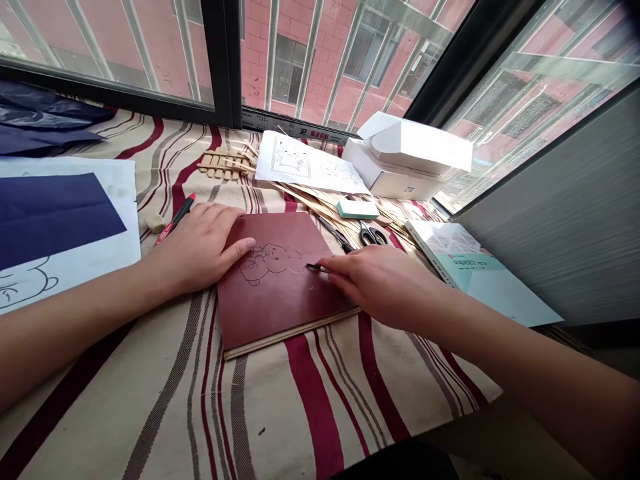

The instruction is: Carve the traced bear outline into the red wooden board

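Note:
A dark red board (280, 313) lies on the striped cloth in front of me, with a black outline drawing of a rabbit-like animal (265, 263) on its upper half. My left hand (203, 243) lies flat over the board's left edge, fingers and thumb stretched out. A slim carving tool (315, 267) is pinched in my right hand (375, 280); its dark tip touches the board just right of the drawing. Near that tip a short pale line shows in the red surface. My fingers hide most of the tool's handle.
A red and black marker (176, 217) and an eraser (155, 223) lie beyond my left wrist. Scissors (373, 235), a black pen (335, 232), a green-and-white block (357, 209) and wooden strips (310, 197) lie behind the board. A book (480, 267) is at right, white boxes (407, 160) by the window.

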Demonstrator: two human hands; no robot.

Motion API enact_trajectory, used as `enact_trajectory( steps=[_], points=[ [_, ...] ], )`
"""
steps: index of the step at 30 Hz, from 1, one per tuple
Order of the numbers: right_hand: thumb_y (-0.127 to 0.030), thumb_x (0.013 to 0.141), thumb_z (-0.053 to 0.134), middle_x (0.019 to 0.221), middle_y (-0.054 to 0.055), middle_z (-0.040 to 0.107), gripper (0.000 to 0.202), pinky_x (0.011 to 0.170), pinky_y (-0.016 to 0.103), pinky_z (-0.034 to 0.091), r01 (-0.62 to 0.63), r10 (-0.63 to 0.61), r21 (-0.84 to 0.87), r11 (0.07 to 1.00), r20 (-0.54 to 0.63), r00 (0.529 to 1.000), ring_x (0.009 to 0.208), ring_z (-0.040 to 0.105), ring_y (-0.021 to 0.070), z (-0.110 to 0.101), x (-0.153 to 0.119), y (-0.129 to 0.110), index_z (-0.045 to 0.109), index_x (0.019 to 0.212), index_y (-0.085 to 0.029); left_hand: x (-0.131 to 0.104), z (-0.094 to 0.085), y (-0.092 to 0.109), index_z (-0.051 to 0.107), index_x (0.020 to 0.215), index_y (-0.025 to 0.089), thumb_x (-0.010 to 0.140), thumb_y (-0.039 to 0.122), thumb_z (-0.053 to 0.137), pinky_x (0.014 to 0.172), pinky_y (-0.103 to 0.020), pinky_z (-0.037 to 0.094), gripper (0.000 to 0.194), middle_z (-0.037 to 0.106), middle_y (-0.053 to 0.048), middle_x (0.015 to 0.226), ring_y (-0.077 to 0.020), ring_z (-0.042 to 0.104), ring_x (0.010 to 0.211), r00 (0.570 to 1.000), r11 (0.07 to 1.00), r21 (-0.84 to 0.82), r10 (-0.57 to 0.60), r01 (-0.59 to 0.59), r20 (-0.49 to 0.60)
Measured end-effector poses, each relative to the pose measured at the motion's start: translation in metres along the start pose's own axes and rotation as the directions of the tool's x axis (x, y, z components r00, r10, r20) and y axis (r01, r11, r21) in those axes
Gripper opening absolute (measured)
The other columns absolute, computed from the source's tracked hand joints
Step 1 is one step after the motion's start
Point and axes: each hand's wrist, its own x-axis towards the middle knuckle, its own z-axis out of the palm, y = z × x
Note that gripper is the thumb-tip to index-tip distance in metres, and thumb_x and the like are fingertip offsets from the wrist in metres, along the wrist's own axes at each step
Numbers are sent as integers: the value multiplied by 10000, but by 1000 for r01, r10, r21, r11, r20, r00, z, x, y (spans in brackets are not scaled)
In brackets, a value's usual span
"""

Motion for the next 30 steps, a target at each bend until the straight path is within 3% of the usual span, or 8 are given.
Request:
enact_trajectory(
  steps=[5,12,16,20,22,26,30],
  points=[
    [-318,1112,466,1122,130,852,438,642,366,310,-13,13,1,1000,14,1000,915,747,310,-1,-1,-2,772,1413,-231,-2,1,-2,587,1452,104,1022,603,322,1277,-504,398,710,649,-219,1481,-377,557,1437,1000,997,-75,27,-27,-1],
    [-339,1117,476,865,101,815,438,603,350,267,12,-9,-69,998,45,999,705,640,242,-8,2,-4,786,1415,-265,-1,2,-3,596,1396,150,1030,574,304,1255,-537,419,632,666,-200,1460,-375,586,1402,999,996,-75,45,-45,0],
    [-362,1119,493,845,101,798,421,573,337,255,11,-3,-117,993,66,998,667,621,221,-14,3,-6,801,1395,-287,-1,3,-3,602,1382,150,1027,578,284,1248,-537,428,641,670,-200,1441,-376,595,1393,999,996,-72,47,-47,-4],
    [-233,1089,504,775,92,751,442,559,325,267,7,22,-189,982,148,989,671,650,237,-30,4,-19,763,1446,-268,0,3,-3,609,1382,129,996,606,275,1243,-537,436,699,668,-208,1428,-385,598,1389,999,997,-71,36,-35,13],
    [-127,1029,538,733,90,722,429,562,322,297,17,33,-230,973,214,976,659,651,237,-39,7,-28,800,1356,-217,0,3,-2,609,1386,123,987,603,274,1249,-536,429,709,667,-208,1426,-389,593,1394,999,997,-67,30,-29,10],
    [-33,926,628,741,89,713,285,591,327,364,120,-55,-249,961,254,966,652,630,218,-54,19,-33,856,989,-193,-1,2,0,611,1395,102,975,582,271,1243,-543,429,722,657,-220,1442,-407,587,1388,1000,998,-59,20,-19,13],
    [38,860,665,668,35,650,296,575,330,384,217,-160,-214,952,253,954,556,539,171,-58,35,-23,839,895,-199,-1,0,3,609,1400,95,964,561,278,1234,-564,429,719,654,-227,1448,-424,579,1384,1000,998,-67,5,-4,23]
  ],
)
